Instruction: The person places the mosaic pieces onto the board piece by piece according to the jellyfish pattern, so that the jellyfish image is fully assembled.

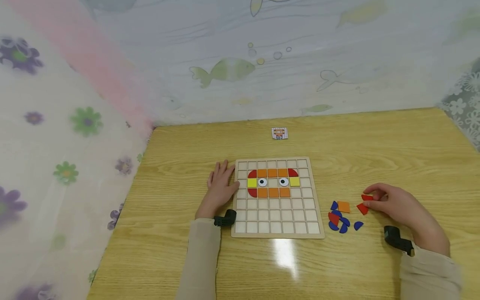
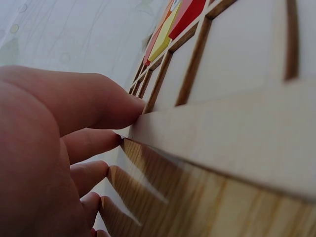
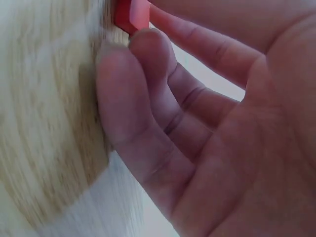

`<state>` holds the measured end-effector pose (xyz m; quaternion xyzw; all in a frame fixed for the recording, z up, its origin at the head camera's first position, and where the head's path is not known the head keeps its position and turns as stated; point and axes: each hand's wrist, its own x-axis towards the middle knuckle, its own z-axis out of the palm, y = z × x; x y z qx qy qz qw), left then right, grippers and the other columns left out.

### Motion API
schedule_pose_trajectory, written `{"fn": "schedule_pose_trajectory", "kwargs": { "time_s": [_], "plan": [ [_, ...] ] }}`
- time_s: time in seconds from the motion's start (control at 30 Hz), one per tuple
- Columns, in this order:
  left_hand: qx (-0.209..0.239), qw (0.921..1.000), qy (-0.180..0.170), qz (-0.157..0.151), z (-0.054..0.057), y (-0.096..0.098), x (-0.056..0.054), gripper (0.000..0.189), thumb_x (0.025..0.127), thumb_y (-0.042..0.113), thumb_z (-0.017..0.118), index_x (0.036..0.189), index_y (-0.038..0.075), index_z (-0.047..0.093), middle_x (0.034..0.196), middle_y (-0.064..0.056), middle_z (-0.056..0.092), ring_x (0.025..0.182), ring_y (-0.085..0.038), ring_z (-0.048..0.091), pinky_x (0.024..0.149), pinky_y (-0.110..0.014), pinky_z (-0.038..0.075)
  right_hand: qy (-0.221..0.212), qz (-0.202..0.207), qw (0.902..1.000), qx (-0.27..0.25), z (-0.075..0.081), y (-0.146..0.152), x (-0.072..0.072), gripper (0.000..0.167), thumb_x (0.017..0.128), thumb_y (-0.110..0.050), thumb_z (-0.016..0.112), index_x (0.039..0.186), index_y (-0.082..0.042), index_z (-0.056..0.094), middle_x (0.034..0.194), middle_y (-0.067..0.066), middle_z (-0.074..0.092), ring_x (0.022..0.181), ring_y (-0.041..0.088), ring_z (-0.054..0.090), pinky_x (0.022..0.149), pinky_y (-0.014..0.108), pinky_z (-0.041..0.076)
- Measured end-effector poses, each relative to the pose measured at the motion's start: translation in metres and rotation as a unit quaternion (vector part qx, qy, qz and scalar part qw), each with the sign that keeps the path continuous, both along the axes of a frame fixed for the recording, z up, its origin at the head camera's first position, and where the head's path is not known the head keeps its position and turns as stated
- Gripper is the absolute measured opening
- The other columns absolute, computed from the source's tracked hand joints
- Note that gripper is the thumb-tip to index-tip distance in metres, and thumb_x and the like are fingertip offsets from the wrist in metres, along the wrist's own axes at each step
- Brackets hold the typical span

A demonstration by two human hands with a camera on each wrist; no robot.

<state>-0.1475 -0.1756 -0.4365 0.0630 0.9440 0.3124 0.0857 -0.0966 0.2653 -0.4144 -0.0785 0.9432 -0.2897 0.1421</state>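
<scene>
A wooden grid board (image 1: 273, 216) lies on the table, with colored tiles and two eye discs (image 1: 283, 182) set in its upper cells. My left hand (image 1: 220, 189) rests at its left edge; in the left wrist view the thumb touches the board's rim (image 2: 222, 128), the other fingers extended beside it. Right of the board, my right hand (image 1: 397, 204) pinches a red quarter-round piece (image 1: 367, 197) between thumb and index finger. Another red piece (image 1: 362, 208) lies by the thumb tip. In the right wrist view, a red piece (image 3: 132, 14) shows beyond the curled fingers.
Between board and right hand lies a loose pile: several blue half-round pieces (image 1: 343, 228), an orange square (image 1: 343, 207) and a red piece (image 1: 333, 219). One blue piece (image 1: 358, 225) sits apart. A small pattern card (image 1: 279, 133) lies behind the board, near the wall-side edge.
</scene>
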Motion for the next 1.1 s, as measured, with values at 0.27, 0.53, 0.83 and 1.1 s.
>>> {"fn": "schedule_pose_trajectory", "kwargs": {
  "time_s": [0.27,0.53,0.83,1.1],
  "plan": [
    [-0.005,1.0,0.005,0.003,0.0,-0.003,-0.001,0.057,0.088,0.028,0.049,0.14,0.013,0.031,0.149,-0.006,0.007,0.135,-0.023,-0.007,0.102,-0.044,-0.004,-0.006,-0.021,0.9997,0.012,0.001,-0.005,-0.005,0.041,0.085,-0.035,0.059,0.105,0.0,0.057,0.08,0.003,0.055,0.066,0.016,0.047,0.059,0.029,0.037],
    [-0.002,1.0,0.006,0.003,-0.002,-0.004,-0.002,0.057,0.087,0.028,0.05,0.14,0.013,0.032,0.149,-0.006,0.007,0.135,-0.023,-0.007,0.102,-0.044,-0.004,-0.046,-0.042,0.9968,0.049,0.006,-0.018,-0.012,0.047,0.086,-0.049,0.048,0.1,-0.003,0.051,0.075,0.003,0.058,0.061,0.016,0.047,0.055,0.028,0.032],
    [-0.006,1.0,0.005,0.003,-0.002,-0.002,-0.002,0.057,0.088,0.027,0.05,0.14,0.013,0.032,0.149,-0.006,0.008,0.135,-0.023,-0.006,0.103,-0.044,-0.003,-0.079,-0.043,0.9946,0.052,0.007,-0.026,-0.018,0.059,0.082,-0.057,0.049,0.102,-0.001,0.046,0.071,0.001,0.056,0.059,0.017,0.048,0.054,0.029,0.033],
    [-0.006,1.0,0.002,0.005,-0.002,0.0,0.0,0.057,0.088,0.028,0.05,0.14,0.013,0.032,0.149,-0.006,0.008,0.135,-0.023,-0.006,0.103,-0.044,-0.003,-0.079,-0.018,0.996,0.039,0.008,-0.034,-0.029,0.05,0.085,-0.044,0.053,0.107,0.0,0.046,0.081,0.007,0.059,0.066,0.018,0.052,0.058,0.032,0.037]
  ]
}}
